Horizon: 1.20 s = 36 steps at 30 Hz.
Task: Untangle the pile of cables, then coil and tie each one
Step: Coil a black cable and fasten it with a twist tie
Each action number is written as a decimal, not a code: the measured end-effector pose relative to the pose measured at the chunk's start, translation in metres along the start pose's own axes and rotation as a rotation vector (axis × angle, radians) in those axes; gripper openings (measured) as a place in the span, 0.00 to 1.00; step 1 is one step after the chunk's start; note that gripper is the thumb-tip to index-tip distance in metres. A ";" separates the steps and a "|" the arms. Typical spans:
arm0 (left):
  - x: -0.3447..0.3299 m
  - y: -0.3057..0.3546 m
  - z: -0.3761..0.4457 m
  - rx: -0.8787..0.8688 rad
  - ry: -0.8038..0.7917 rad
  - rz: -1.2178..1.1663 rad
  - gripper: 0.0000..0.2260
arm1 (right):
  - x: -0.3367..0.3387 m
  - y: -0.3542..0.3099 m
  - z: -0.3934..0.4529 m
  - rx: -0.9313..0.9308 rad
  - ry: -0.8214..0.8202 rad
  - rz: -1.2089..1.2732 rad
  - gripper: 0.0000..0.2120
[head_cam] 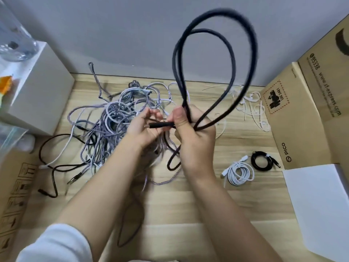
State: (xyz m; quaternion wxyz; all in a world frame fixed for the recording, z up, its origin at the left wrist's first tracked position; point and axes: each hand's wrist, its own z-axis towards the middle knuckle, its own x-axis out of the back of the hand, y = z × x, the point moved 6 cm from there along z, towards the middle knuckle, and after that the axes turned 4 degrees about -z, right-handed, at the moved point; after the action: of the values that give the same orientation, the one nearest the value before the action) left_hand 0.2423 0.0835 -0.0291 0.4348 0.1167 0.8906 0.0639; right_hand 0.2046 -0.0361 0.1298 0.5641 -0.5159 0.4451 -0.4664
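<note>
My right hand (194, 123) grips a thick black cable (253, 53) that stands up from the fist in two tall loops; one strand hangs down below the hand. The cable's black plug end (160, 125) sticks out leftwards from my right thumb. My left hand (145, 127) holds that plug end between its fingers. Behind and left of the hands lies the tangled pile of grey, white and black cables (113, 118) on the wooden table (188, 201).
A coiled white cable (238, 173) and a coiled black cable (262, 162) lie at the right. White ties (253, 106) are scattered at the back right. Cardboard boxes (302, 110) flank the right, a white box (37, 87) the left, white paper (321, 205) the front right.
</note>
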 end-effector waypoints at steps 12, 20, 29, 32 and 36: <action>0.003 0.035 0.006 0.092 0.018 0.355 0.15 | 0.022 -0.032 -0.012 -0.152 0.007 0.346 0.16; -0.021 -0.001 -0.023 0.056 -0.075 0.573 0.23 | 0.009 0.055 0.016 -0.297 -0.051 -0.125 0.08; -0.019 -0.029 -0.040 0.031 -0.129 0.566 0.24 | -0.010 0.101 0.015 -0.386 -0.056 -0.125 0.11; -0.017 -0.031 -0.042 0.036 -0.140 0.582 0.23 | -0.012 0.101 0.015 -0.430 -0.129 -0.114 0.08; -0.010 -0.029 -0.044 0.030 -0.099 0.638 0.20 | -0.013 0.099 0.019 -0.450 -0.182 -0.248 0.07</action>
State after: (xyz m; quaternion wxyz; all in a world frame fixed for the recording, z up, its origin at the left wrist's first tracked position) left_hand 0.2092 0.0521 -0.0010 0.4339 0.3992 0.7878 0.1781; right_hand 0.2281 -0.0169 0.0330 0.4114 -0.7188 0.4185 -0.3727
